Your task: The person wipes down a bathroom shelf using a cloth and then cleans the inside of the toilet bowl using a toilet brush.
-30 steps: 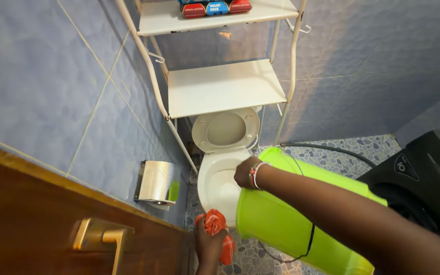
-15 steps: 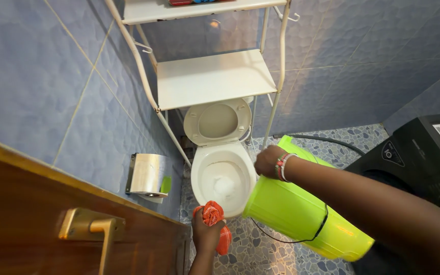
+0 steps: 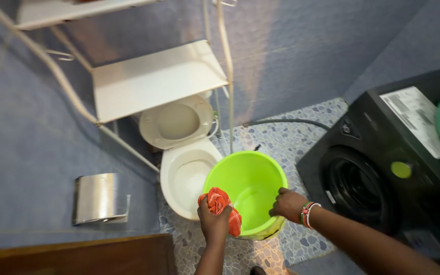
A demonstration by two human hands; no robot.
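You're gripping the green bucket point(image 3: 245, 196) rim with your right hand point(image 3: 287, 203), mouth up so it's steady, while your left hand point(image 3: 214, 219) is clenching the orange cloth point(image 3: 222, 206) just beside that rim.

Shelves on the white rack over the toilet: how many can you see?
2. The lower shelf sits just above the toilet lid; the upper shelf is cut off at the top edge, so more may be hidden.

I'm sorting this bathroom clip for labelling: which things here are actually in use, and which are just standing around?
In use:
- green bucket, its rim gripped by the right hand
- orange cloth, bunched in the left hand
- toilet, lid up, beside the bucket

Standing around:
- black washing machine
- white shelf rack
- metal paper holder
- hose
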